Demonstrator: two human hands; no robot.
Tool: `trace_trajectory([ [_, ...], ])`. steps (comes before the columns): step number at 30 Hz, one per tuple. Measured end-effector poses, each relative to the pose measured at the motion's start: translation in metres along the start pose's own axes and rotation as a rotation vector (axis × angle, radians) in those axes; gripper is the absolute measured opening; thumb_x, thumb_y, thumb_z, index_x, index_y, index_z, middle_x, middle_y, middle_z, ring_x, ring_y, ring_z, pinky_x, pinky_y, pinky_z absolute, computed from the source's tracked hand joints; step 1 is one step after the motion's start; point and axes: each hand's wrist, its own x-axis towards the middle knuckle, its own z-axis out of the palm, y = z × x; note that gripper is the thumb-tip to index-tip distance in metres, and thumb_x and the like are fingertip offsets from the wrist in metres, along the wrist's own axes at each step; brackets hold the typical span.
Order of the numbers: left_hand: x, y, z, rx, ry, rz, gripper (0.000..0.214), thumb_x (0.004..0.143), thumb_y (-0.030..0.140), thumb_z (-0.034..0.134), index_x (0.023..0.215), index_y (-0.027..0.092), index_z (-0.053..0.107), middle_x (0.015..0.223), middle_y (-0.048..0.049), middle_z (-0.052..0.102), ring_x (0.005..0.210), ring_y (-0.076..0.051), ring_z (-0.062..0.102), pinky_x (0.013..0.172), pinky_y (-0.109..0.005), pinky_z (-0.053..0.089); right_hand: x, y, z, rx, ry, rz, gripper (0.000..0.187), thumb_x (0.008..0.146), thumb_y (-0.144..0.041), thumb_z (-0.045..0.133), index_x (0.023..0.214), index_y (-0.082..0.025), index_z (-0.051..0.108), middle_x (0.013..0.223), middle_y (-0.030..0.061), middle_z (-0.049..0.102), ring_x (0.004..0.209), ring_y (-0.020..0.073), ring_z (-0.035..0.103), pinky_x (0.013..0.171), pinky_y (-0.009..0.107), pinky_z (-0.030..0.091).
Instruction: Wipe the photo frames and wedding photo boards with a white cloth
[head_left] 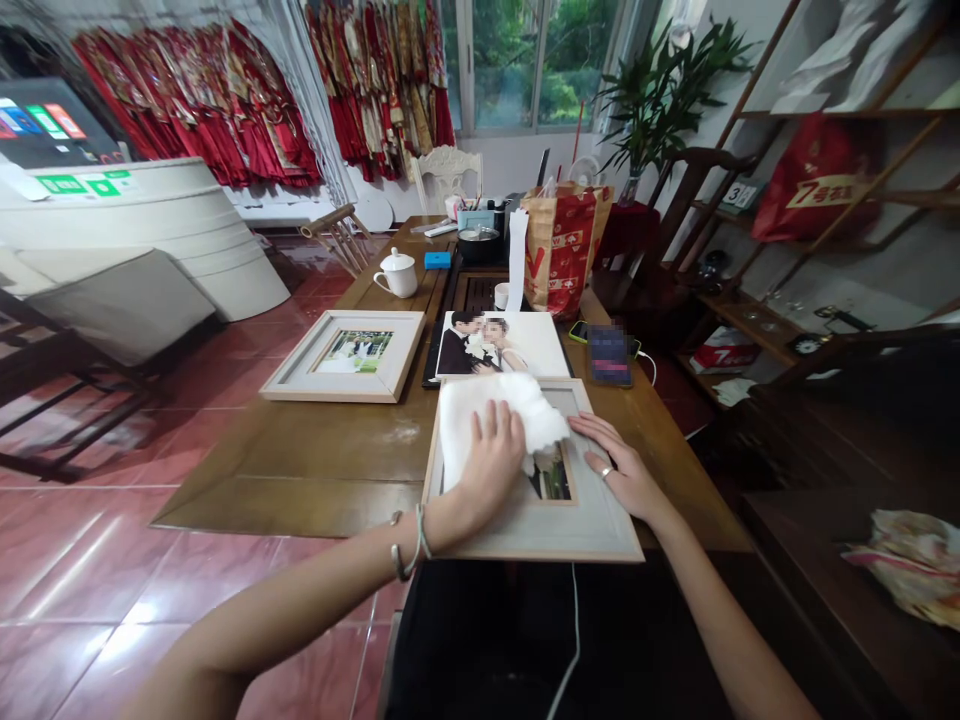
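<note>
A picture frame [607,530] with a pale wood rim and wide white border lies flat at the table's near edge. A small photo [556,478] shows in its middle, partly covered by a folded white cloth [472,402]. My left hand [491,460] presses on the cloth with its fingers close together and slightly bent. Over the frame's right side rests my right hand [619,465], wearing a ring. Its fingers are stretched out, the thumb apart from them, touching the border. Just beyond lies a large wedding photo print [536,340].
A second picture frame [281,380] lies to the left. Farther back are a lidded white cup [397,275], a blue box [437,260] and a paper bag [555,250]. A phone [609,355] with a white cable lies at right. A white cord [576,640] hangs below the near edge.
</note>
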Motion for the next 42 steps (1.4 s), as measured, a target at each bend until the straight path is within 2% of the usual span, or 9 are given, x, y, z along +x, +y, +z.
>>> trace_trajectory([
  [6,0.022,-0.028,-0.003,-0.058,0.045,-0.002,0.062,0.072,-0.009,0.036,0.133,-0.001,0.030,0.144,-0.0286,0.028,0.138,-0.033,0.018,0.107,-0.054,0.024,0.000,-0.002,0.000,-0.004,0.000,0.001,0.038,0.089,-0.029,0.044,0.127,-0.030,0.051,0.135,0.0041,0.049,0.131,0.0258,0.035,0.109,0.054,0.025],
  [12,0.021,-0.003,0.004,-0.139,-0.067,0.202,0.059,0.074,-0.006,0.037,0.132,0.002,0.031,0.145,-0.0236,0.029,0.137,-0.031,0.022,0.107,-0.052,0.027,0.000,0.007,0.004,0.022,0.034,0.006,0.036,0.088,-0.034,0.047,0.123,-0.027,0.054,0.134,0.0081,0.049,0.129,0.0265,0.037,0.108,0.051,0.028],
  [16,-0.001,0.017,-0.019,-0.184,-0.183,0.267,0.055,0.076,0.003,0.046,0.129,0.001,0.032,0.139,-0.0265,0.036,0.132,-0.032,0.033,0.100,-0.048,0.039,-0.001,0.009,0.003,0.074,0.029,-0.056,0.041,0.086,-0.046,0.048,0.120,-0.024,0.056,0.134,0.0128,0.048,0.128,0.0299,0.038,0.105,0.051,0.032],
  [22,-0.050,0.015,-0.059,-0.097,-0.317,0.270,0.051,0.074,0.002,0.050,0.124,-0.001,0.041,0.127,-0.0281,0.050,0.122,-0.033,0.047,0.095,-0.046,0.045,0.001,-0.001,0.000,-0.002,-0.023,0.025,0.035,0.089,-0.032,0.044,0.122,-0.028,0.054,0.131,0.0067,0.051,0.131,0.0258,0.033,0.109,0.051,0.025],
  [25,-0.048,0.001,-0.050,-0.046,-0.268,0.133,0.052,0.073,-0.004,0.045,0.125,-0.002,0.042,0.127,-0.0295,0.050,0.123,-0.032,0.047,0.096,-0.046,0.044,0.001,-0.001,0.000,-0.006,-0.029,0.013,0.035,0.090,-0.031,0.043,0.124,-0.029,0.052,0.132,0.0057,0.050,0.132,0.0255,0.032,0.109,0.052,0.025],
  [28,-0.025,-0.021,-0.029,-0.010,-0.173,-0.024,0.057,0.070,-0.011,0.037,0.127,-0.004,0.038,0.132,-0.0309,0.043,0.129,-0.031,0.040,0.101,-0.045,0.039,0.000,0.001,0.000,-0.001,-0.029,0.016,0.035,0.090,-0.030,0.043,0.124,-0.029,0.051,0.133,0.0050,0.050,0.132,0.0248,0.032,0.109,0.052,0.024],
  [33,0.010,-0.046,-0.007,-0.088,-0.071,-0.050,0.064,0.068,-0.010,0.037,0.132,0.000,0.032,0.140,-0.0266,0.035,0.136,-0.032,0.026,0.106,-0.045,0.030,0.000,0.001,0.000,0.001,-0.029,0.012,0.035,0.090,-0.027,0.043,0.124,-0.030,0.051,0.133,0.0043,0.050,0.132,0.0234,0.031,0.110,0.051,0.023],
  [36,0.003,-0.035,-0.009,-0.101,-0.138,0.016,0.063,0.069,-0.006,0.042,0.132,-0.004,0.031,0.138,-0.0297,0.035,0.134,-0.036,0.027,0.107,-0.046,0.028,0.000,0.001,0.000,-0.001,-0.025,0.019,0.035,0.090,-0.029,0.043,0.125,-0.030,0.051,0.134,0.0044,0.049,0.132,0.0239,0.032,0.110,0.051,0.024],
  [42,-0.048,0.015,-0.034,-0.158,-0.221,0.348,0.060,0.069,0.010,0.056,0.124,-0.006,0.039,0.128,-0.0289,0.047,0.126,-0.035,0.042,0.108,-0.044,0.029,0.001,0.002,0.001,-0.011,-0.028,-0.001,0.036,0.090,-0.034,0.044,0.124,-0.028,0.052,0.133,0.0064,0.050,0.131,0.0255,0.033,0.108,0.052,0.026],
])
